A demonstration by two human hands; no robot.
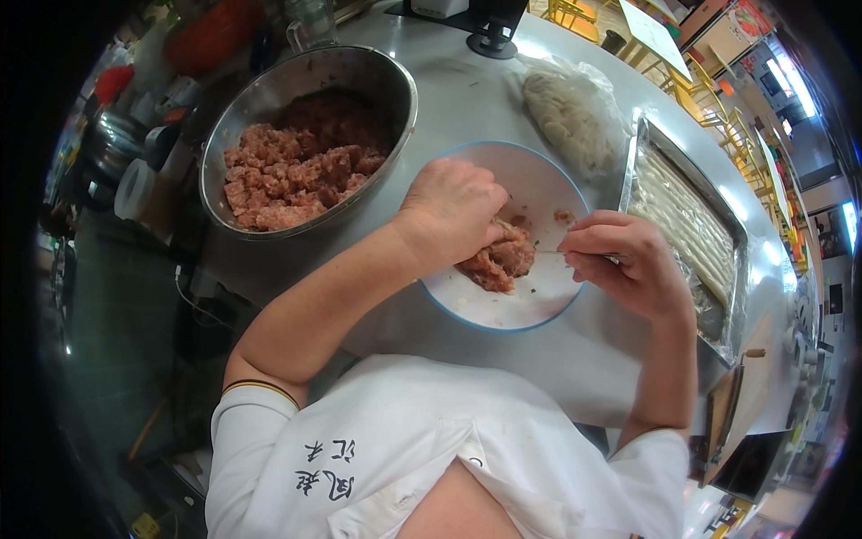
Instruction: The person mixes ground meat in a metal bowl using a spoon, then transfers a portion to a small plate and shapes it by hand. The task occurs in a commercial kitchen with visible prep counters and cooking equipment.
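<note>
A white bowl with a blue rim [506, 327] stands on the counter before me, holding a lump of raw minced meat [505, 259]. Over the bowl's left side, my left hand [454, 209] is curled, its thumb against the meat. Its fingertips are hidden, so whether it grips something does not show. At the bowl's right side, my right hand [619, 259] pinches a thin metal utensil [551, 252], whose far end reaches the meat. Small green bits and meat scraps [563, 215] stick to the bowl's inside.
Beyond my left arm, a large steel basin [412, 101] holds more minced meat [289, 175]. A plastic bag of pale dough pieces [572, 111] lies behind the bowl. To the right is a metal tray [739, 269] of film-covered dough strips [687, 222]. A black stand [491, 44] is at the back.
</note>
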